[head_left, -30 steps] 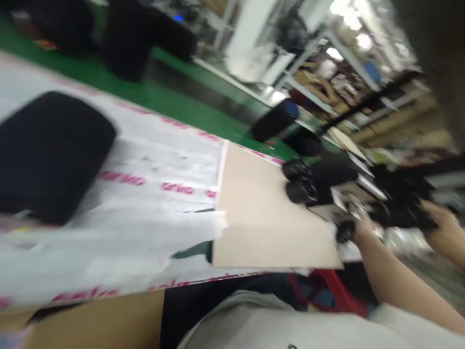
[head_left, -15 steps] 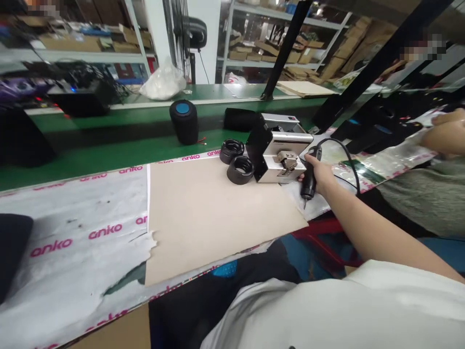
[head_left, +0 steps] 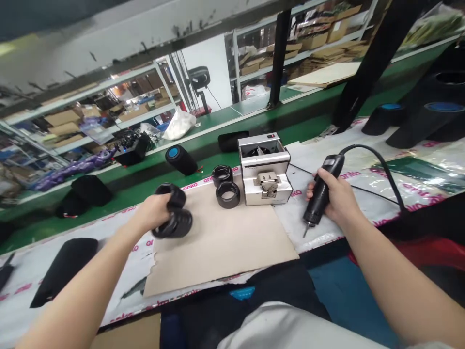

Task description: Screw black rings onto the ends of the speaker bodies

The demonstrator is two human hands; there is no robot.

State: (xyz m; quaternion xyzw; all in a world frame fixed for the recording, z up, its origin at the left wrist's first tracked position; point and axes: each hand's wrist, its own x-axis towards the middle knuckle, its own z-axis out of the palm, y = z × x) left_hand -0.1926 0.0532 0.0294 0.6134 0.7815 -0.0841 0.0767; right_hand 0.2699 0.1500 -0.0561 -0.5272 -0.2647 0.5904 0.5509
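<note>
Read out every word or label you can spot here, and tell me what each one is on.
"anko", repeated in pink on the white plastic sheet covering the bench.
A small label on the silver metal machine: too small to read.
</note>
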